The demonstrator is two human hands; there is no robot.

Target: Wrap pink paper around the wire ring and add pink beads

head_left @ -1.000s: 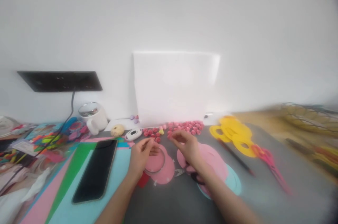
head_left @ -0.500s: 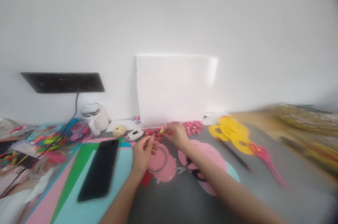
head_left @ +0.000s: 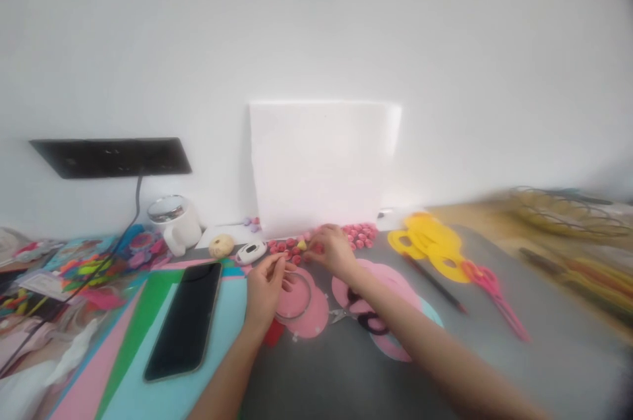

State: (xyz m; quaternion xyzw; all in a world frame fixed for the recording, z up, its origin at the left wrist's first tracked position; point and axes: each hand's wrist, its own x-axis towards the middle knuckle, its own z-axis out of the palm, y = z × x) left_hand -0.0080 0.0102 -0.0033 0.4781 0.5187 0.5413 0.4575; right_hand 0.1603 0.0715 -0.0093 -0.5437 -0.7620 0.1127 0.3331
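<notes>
My left hand is closed in a pinch over the left edge of the pink paper circles; whatever lies between its fingertips is too small to make out. A thin ring rests on those circles, just right of its fingers. My right hand reaches in among small red rosebud-like pieces, its fingers bent together and their tips partly hidden. Beside its fingertips sits a small yellow piece. Under my right forearm lie dark-handled scissors and a pink scalloped paper shape.
A phone lies on coloured paper sheets at left, with a white mug behind. A white board leans on the wall. To the right are yellow paper cutouts, a pencil and pink scissors.
The view has shifted slightly. The yellow piece by my right fingertips shows more clearly now. My left hand keeps nearly the same pose.
</notes>
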